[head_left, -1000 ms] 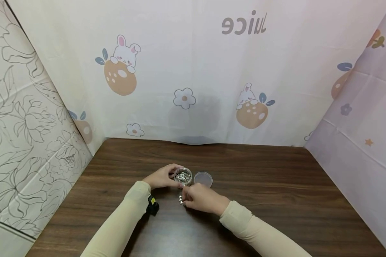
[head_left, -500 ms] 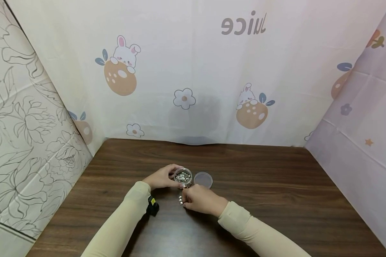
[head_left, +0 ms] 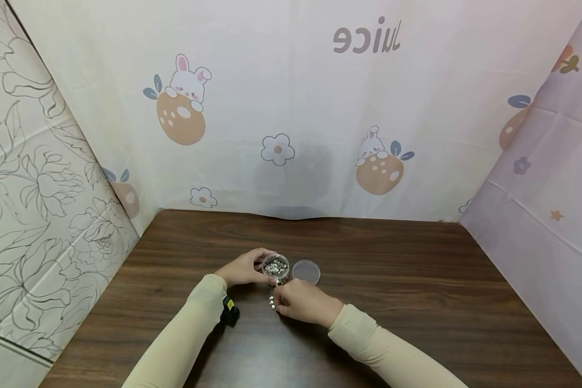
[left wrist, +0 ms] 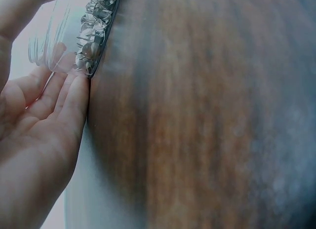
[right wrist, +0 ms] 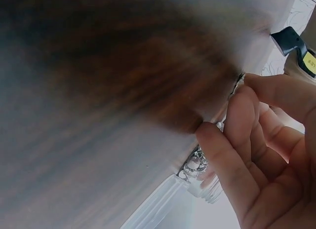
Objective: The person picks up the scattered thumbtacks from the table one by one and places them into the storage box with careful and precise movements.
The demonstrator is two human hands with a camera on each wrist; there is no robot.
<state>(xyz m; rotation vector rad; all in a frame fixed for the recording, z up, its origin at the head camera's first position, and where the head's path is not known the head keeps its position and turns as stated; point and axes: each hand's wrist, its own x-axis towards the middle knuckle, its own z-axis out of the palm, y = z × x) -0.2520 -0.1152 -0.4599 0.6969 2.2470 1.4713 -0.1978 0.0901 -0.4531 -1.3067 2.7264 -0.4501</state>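
Observation:
My left hand (head_left: pixel 246 268) grips a round clear jar (head_left: pixel 276 276), with fingers around its side. The uncovered jar holds many small silver pieces (head_left: pixel 276 266) with shiny rounded heads. In the left wrist view they show through the jar (left wrist: pixel 47 39) wall as a spiky heap of silver pieces (left wrist: pixel 94 31). My right hand (head_left: pixel 304 302) is down at the table just in front of the jar, fingers curled. A short row of silver pieces (head_left: pixel 272 303) lies at its fingertips. In the right wrist view a silver piece (right wrist: pixel 220 126) shows between two fingers; I cannot tell whether they pinch it.
A clear round lid (head_left: pixel 306 271) lies flat on the table beside the jar, close behind the right hand. A black device with a yellow label (head_left: pixel 230 311) is on the left wrist. The dark wooden table (head_left: pixel 417 280) ends at a patterned cloth backdrop (head_left: pixel 291 108).
The right hand and forearm have shifted very slightly since a second ago, the wrist a little left. The left hand, jar and lid keep their places.

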